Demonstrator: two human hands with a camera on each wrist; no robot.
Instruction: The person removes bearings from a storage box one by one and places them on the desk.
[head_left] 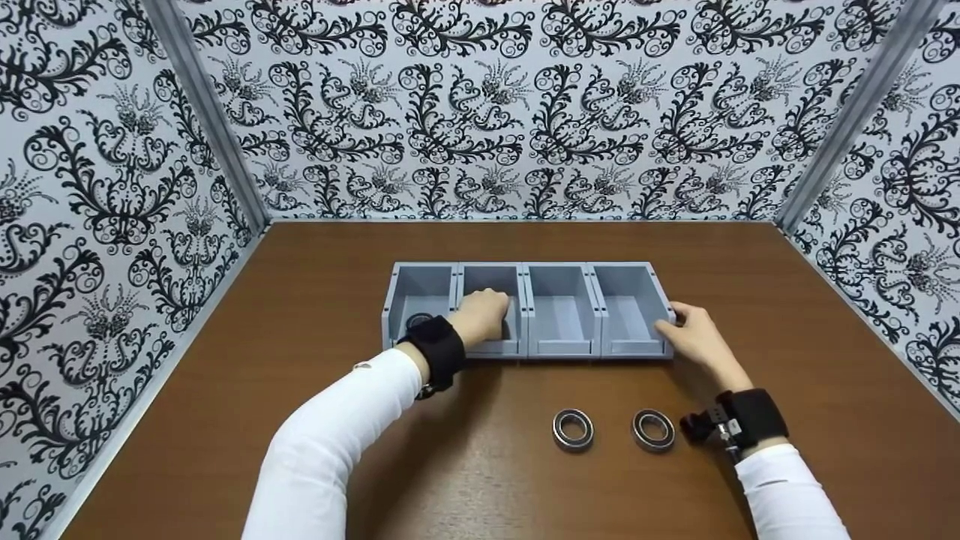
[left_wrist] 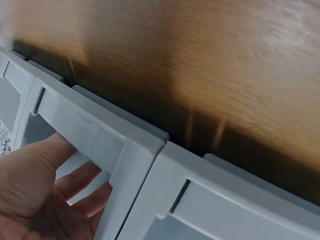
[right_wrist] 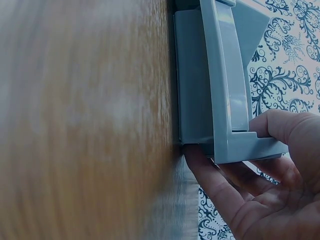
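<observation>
Four joined grey bins stand in a row on the table. My left hand (head_left: pixel 484 313) reaches down into the second bin from the left (head_left: pixel 491 276). In the left wrist view the fingers (left_wrist: pixel 82 180) go behind the bin's front lip, which hides their tips and anything they touch. A dark patch shows beside this hand in the head view, too unclear to name. My right hand (head_left: pixel 694 334) grips the right side wall of the rightmost bin (right_wrist: pixel 250 146), thumb on the inner side and fingers outside. A dark ring (head_left: pixel 420 321) lies in the leftmost bin, partly behind the left wrist strap.
Two ball bearings (head_left: pixel 573 430) lie flat on the brown table (head_left: pixel 480 487) in front of the bins, the right-hand bearing (head_left: pixel 653 430) near my right wrist. The third bin (head_left: pixel 559 307) sits between my hands. Patterned walls (head_left: pixel 465 112) enclose the table's back and sides.
</observation>
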